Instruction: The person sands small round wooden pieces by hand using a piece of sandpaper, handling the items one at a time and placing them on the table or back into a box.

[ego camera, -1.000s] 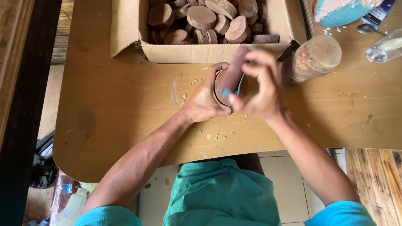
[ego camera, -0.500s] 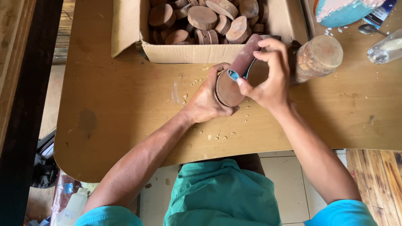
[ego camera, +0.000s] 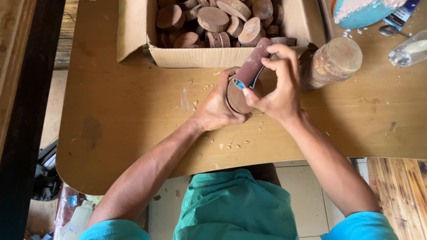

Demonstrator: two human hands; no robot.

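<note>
My left hand point(ego camera: 218, 106) grips a round wooden disc point(ego camera: 239, 98) on its edge, just above the brown table point(ego camera: 111, 115). My right hand point(ego camera: 278, 86) pinches a folded strip of reddish-brown sandpaper with a blue backing point(ego camera: 251, 66) and presses it against the disc's upper rim. Both hands meet at the disc, just in front of an open cardboard box point(ego camera: 200, 55) filled with several similar wooden discs point(ego camera: 213, 18). Small wood chips lie on the table below the hands.
A jar with a wooden lid point(ego camera: 331, 64) lies to the right of my right hand. At the far right are a blue-and-pink round object point(ego camera: 362, 10), a spoon point(ego camera: 391, 30) and a clear bottle point(ego camera: 409, 50). The table's front edge curves near my lap.
My right hand has slid the sandpaper up along the disc's rim toward the box, uncovering more of the disc's face. My left hand keeps its grip in the same place.
</note>
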